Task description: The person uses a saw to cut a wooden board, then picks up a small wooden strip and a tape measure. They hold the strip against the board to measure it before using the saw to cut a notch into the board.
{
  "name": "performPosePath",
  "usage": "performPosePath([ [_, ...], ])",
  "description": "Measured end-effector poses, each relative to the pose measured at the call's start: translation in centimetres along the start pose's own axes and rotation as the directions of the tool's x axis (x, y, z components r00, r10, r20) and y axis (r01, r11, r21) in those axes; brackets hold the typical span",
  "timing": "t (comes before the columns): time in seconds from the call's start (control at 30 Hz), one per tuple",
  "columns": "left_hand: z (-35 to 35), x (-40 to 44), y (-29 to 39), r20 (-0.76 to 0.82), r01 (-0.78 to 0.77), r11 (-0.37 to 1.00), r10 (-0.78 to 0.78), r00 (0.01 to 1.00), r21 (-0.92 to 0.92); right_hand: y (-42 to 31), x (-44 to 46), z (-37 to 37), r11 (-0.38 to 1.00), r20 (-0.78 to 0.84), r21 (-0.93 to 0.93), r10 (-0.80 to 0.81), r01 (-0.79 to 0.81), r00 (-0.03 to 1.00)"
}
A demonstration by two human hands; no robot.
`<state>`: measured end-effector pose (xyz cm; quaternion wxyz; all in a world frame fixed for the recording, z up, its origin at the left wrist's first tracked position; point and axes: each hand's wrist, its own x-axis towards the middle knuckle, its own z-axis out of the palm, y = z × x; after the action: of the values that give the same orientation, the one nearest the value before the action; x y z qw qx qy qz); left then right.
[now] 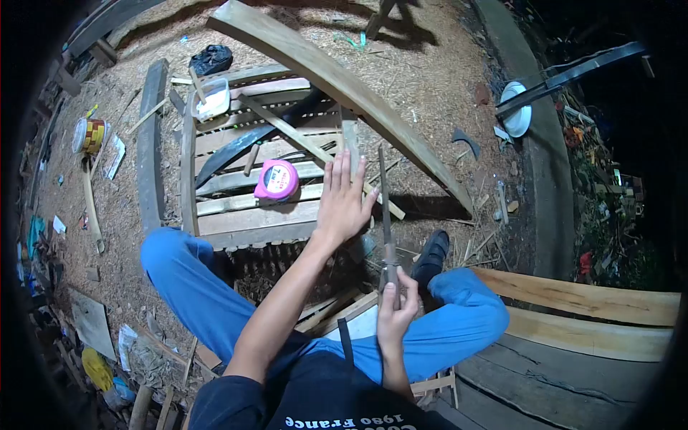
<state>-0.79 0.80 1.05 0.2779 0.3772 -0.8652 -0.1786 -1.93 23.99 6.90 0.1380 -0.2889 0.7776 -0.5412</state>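
My left hand point(342, 204) is stretched out flat, its fingers extended over a thin wooden strip point(294, 136) that lies across a slatted wooden bench point(258, 223). Whether the palm presses on the strip is hard to see. My right hand point(395, 315) is closed around the handle of a long knife point(385, 208), whose narrow blade points away from me and shows nearly edge-on. Left of my left hand, a pink tape measure point(276, 180) sits on the slats. Behind it rest a dark curved blade point(233, 149) and a short wooden stick point(251, 160).
A long wooden beam point(344, 89) slants across the far right of the bench. A white plastic tub point(212, 100) and a black bag point(211, 60) are at the far left. Planks point(588, 333) lie at my right; wood shavings point(423, 93) cover the ground.
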Motion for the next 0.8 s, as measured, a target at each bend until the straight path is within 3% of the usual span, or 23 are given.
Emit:
performPosePath([
  [0.03, 0.0, 0.0, 0.1, 0.009, 0.000, 1.000, 0.000, 1.000, -0.003, -0.1, -0.3, 0.0, 0.995, 0.006, 0.033, 0.092, -0.092, 0.996],
  [0.1, 0.2, -0.1, 0.2, -0.007, -0.009, 1.000, 0.010, 1.000, 0.007, -0.4, 2.1, 1.5, 1.000, -0.022, 0.002, 0.000, 0.000, 1.000],
  [0.17, 0.1, -0.4, 0.2, -0.008, -0.022, 1.000, 0.022, 1.000, 0.000, -1.0, 2.6, 1.7, 0.997, -0.011, 0.017, 0.077, -0.077, 0.997],
  [0.3, 0.1, 0.1, -0.1, -0.004, -0.012, 1.000, 0.012, 1.000, -0.012, -1.2, -0.3, -0.3, 0.994, 0.016, -0.079, -0.070, 0.071, 0.997],
  [0.57, 0.1, -0.1, -0.1, 0.007, -0.032, 0.999, 0.032, 0.999, 0.010, -1.3, 2.3, 0.9, 0.994, 0.052, 0.047, 0.101, -0.103, 0.994],
  [0.6, 0.0, -0.1, 0.0, 0.017, -0.024, 1.000, 0.024, 1.000, 0.011, -0.9, 1.3, 0.3, 0.997, 0.009, -0.046, -0.068, 0.068, 0.998],
  [0.7, 0.2, 0.3, 0.1, 0.021, -0.010, 1.000, 0.009, 1.000, 0.008, -0.4, -1.1, -0.8, 0.993, 0.019, 0.025, 0.113, -0.113, 0.993],
  [0.77, 0.2, -0.1, 0.1, 0.011, -0.020, 1.000, 0.020, 1.000, 0.013, 0.2, 1.2, 0.9, 1.000, -0.001, -0.019, -0.023, 0.023, 1.000],
  [0.8, 0.2, -0.1, 0.1, 0.005, -0.020, 1.000, 0.020, 1.000, 0.021, -0.6, 2.5, 1.7, 0.997, 0.020, 0.030, 0.067, -0.067, 0.998],
])
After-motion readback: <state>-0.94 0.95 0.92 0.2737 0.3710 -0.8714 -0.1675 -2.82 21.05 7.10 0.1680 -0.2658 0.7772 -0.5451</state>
